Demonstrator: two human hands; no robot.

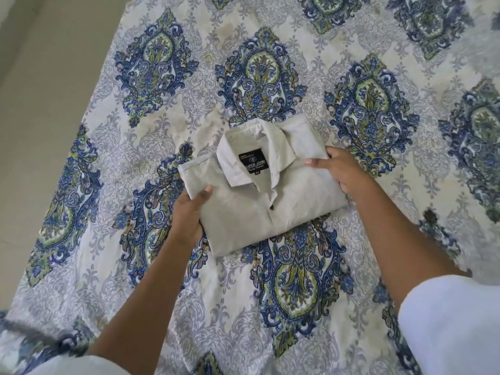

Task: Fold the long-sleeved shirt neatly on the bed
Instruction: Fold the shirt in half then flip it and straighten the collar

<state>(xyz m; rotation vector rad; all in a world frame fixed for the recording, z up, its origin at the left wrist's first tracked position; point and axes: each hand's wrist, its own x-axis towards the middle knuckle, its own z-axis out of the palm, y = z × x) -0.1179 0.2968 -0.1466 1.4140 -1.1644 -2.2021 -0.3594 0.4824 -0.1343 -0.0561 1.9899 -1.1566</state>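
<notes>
The long-sleeved shirt (243, 209) is pale beige and lies folded into a compact rectangle in the middle of the bed, collar up, with a black neck label showing. My left hand (189, 215) grips its left edge, thumb on top and fingers under the fabric. My right hand (341, 169) holds the right edge near the collar, thumb pressed on top. The sleeves are tucked out of sight inside the fold.
The bed (297, 280) is covered by a white sheet with large blue and green damask motifs. A plain beige floor or wall (40, 104) runs along the bed's left edge. White sleeves (454, 326) cover my upper arms.
</notes>
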